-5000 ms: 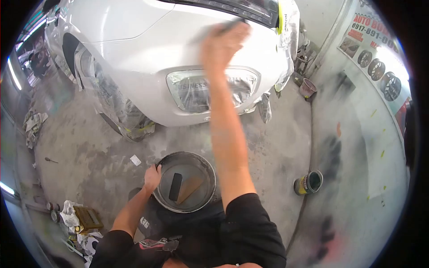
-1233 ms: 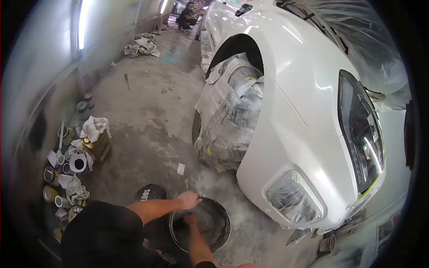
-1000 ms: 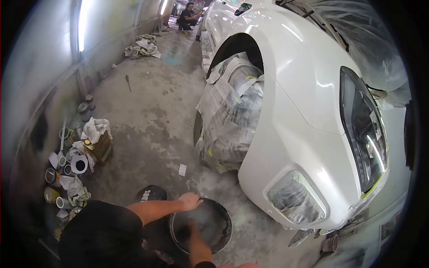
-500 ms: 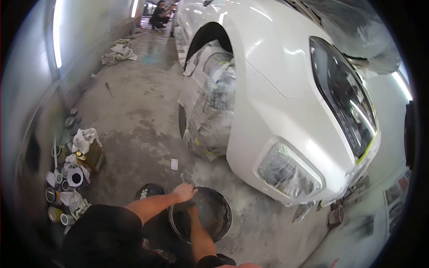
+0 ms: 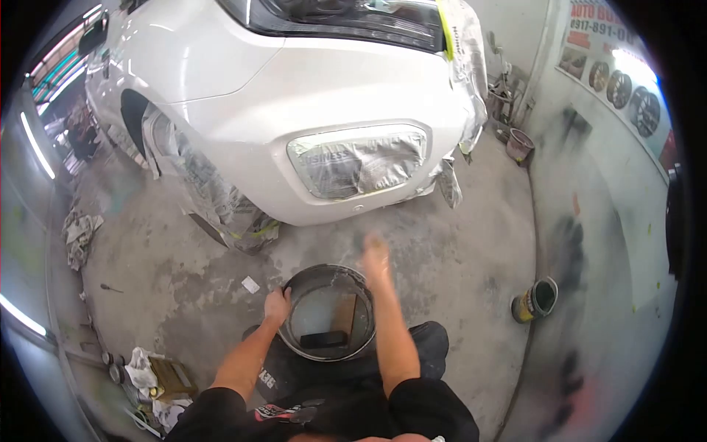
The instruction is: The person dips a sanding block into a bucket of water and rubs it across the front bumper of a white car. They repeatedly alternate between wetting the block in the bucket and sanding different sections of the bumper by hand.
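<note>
Smeared by motion above the bucket (image 5: 324,268): right hand (image 5: 376,254), grip impossible to read. Murky under the grey liquid inside: a dark block (image 5: 324,339) and a brown strip (image 5: 343,315), neither identifiable. Masked by taped newspaper (image 5: 358,157): the bumper recess. Cut off at the top edge: the white car (image 5: 243,66).

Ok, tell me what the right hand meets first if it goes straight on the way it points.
Probably the white car bumper, at its lower edge below the newspaper-masked opening. The right hand is blurred above the round grey metal bucket, pointing at the car; depth is unclear.
</note>
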Tool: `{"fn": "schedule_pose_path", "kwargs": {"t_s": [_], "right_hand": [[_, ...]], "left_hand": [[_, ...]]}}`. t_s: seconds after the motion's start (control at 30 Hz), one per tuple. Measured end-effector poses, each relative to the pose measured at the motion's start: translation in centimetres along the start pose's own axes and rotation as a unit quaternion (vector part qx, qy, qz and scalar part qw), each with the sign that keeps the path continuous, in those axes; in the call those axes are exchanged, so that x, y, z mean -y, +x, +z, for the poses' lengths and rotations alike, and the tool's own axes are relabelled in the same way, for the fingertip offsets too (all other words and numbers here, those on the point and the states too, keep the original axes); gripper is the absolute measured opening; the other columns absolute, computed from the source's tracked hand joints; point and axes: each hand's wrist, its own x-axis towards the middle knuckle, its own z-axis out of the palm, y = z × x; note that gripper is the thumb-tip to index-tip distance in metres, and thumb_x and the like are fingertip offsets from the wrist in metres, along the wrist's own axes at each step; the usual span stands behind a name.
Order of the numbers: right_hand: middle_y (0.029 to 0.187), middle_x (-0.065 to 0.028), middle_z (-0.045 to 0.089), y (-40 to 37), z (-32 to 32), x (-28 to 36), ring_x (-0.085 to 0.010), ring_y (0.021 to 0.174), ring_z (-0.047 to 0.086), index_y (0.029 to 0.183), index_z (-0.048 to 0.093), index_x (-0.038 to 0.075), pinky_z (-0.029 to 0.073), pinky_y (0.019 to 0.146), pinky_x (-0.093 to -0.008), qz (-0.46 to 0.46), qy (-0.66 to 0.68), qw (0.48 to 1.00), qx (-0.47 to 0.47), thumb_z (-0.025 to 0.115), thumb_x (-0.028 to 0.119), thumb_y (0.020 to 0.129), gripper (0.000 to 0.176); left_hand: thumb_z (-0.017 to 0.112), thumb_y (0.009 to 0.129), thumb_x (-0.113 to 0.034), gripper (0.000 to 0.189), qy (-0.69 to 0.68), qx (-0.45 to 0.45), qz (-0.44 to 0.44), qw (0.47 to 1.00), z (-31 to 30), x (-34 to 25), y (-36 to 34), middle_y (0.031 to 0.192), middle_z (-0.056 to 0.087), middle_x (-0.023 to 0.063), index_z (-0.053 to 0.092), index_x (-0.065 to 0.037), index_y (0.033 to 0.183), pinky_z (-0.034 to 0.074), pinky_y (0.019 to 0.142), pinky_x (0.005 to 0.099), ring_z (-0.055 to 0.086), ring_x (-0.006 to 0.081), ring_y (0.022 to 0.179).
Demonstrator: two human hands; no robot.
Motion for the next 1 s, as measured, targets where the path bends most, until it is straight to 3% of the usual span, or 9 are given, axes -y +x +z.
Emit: {"fn": "schedule_pose_path", "kwargs": {"t_s": [0.17,0.33,0.43,0.6,0.63,0.67,0.7,0.87,1.0], "right_hand": [[0.154,-0.0230,0.035,5.2,-2.2,22.0,-0.0360,0.144,0.033,0.148,0.033,-0.007,0.027,0.118,-0.0392,-0.462,-0.030,0.847,-0.262,0.039,0.014,0.104,0.049],[0.163,-0.0201,0.016,12.5,6.2,29.7,-0.0321,0.152,0.013,0.155,0.016,-0.002,0.003,0.116,-0.0666,-0.316,-0.201,0.881,-0.291,0.030,0.033,0.104,0.064],[0.162,-0.0256,0.014,9.7,14.5,27.0,-0.0387,0.151,0.013,0.153,0.017,-0.009,0.009,0.112,-0.0711,-0.430,-0.236,0.783,-0.382,0.037,0.034,0.103,0.069],[0.156,-0.0324,0.023,6.9,12.6,27.4,-0.0461,0.146,0.022,0.149,0.025,-0.011,0.015,0.106,-0.0771,-0.451,-0.270,0.786,-0.325,0.045,0.034,0.101,0.069],[0.154,-0.0310,0.030,11.7,11.6,27.7,-0.0448,0.144,0.029,0.149,0.030,-0.009,0.016,0.106,-0.0772,-0.443,-0.266,0.746,-0.420,0.046,0.036,0.101,0.067],[0.155,-0.0277,0.031,20.0,10.4,26.5,-0.0413,0.144,0.032,0.149,0.032,-0.006,0.018,0.107,-0.0765,-0.479,-0.323,0.525,-0.625,0.045,0.037,0.101,0.066],[0.154,-0.0275,0.032,21.9,9.4,28.4,-0.0412,0.144,0.031,0.148,0.031,-0.007,0.015,0.109,-0.0750,-0.358,-0.191,0.788,-0.464,0.042,0.037,0.102,0.065],[0.159,-0.0290,0.020,8.3,11.8,29.1,-0.0438,0.148,0.017,0.151,0.020,-0.010,0.010,0.112,-0.0719,-0.368,-0.181,0.861,-0.301,0.037,0.038,0.103,0.070],[0.158,-0.0301,0.021,12.6,9.5,27.0,-0.0439,0.148,0.018,0.150,0.020,-0.012,0.007,0.110,-0.0746,-0.431,-0.236,0.795,-0.356,0.038,0.038,0.103,0.071]], "left_hand": [[0.051,0.099,-0.037,0.046,0.003,-0.009,0.016,1.000,0.2,0.2,0.1,0.091,0.066,0.0324,0.064,0.007,0.095,0.050,0.081,0.0537,0.063,0.0496,0.090],[0.050,0.100,-0.039,0.048,0.017,-0.031,0.031,0.999,0.9,1.0,0.3,0.088,0.066,0.0312,0.064,0.007,0.094,0.050,0.078,0.0541,0.064,0.0498,0.087],[0.049,0.100,-0.040,0.050,0.029,-0.036,0.035,0.998,0.9,0.5,0.2,0.086,0.066,0.0315,0.063,0.007,0.094,0.050,0.077,0.0548,0.064,0.0497,0.085],[0.048,0.100,-0.041,0.050,0.038,-0.028,0.051,0.998,0.6,0.7,0.2,0.085,0.066,0.0324,0.063,0.007,0.094,0.050,0.076,0.0556,0.064,0.0501,0.085],[0.048,0.100,-0.041,0.050,0.042,-0.030,0.052,0.997,0.8,0.9,0.1,0.086,0.066,0.0325,0.063,0.007,0.095,0.050,0.077,0.0557,0.064,0.0504,0.085],[0.048,0.100,-0.040,0.050,0.044,-0.033,0.053,0.997,1.2,1.0,0.3,0.086,0.066,0.0326,0.063,0.007,0.095,0.050,0.077,0.0557,0.064,0.0508,0.085],[0.048,0.100,-0.040,0.050,0.049,-0.036,0.054,0.997,1.1,1.3,0.5,0.086,0.066,0.0327,0.063,0.008,0.096,0.050,0.077,0.0558,0.063,0.0512,0.085],[0.049,0.100,-0.040,0.050,0.030,-0.027,0.040,0.998,0.6,0.5,0.1,0.085,0.065,0.0334,0.062,0.008,0.096,0.049,0.077,0.0559,0.063,0.0519,0.085],[0.050,0.100,-0.040,0.050,0.024,-0.029,0.054,0.998,0.7,0.7,0.3,0.086,0.065,0.0335,0.062,0.008,0.096,0.049,0.077,0.0558,0.063,0.0519,0.087]]}}
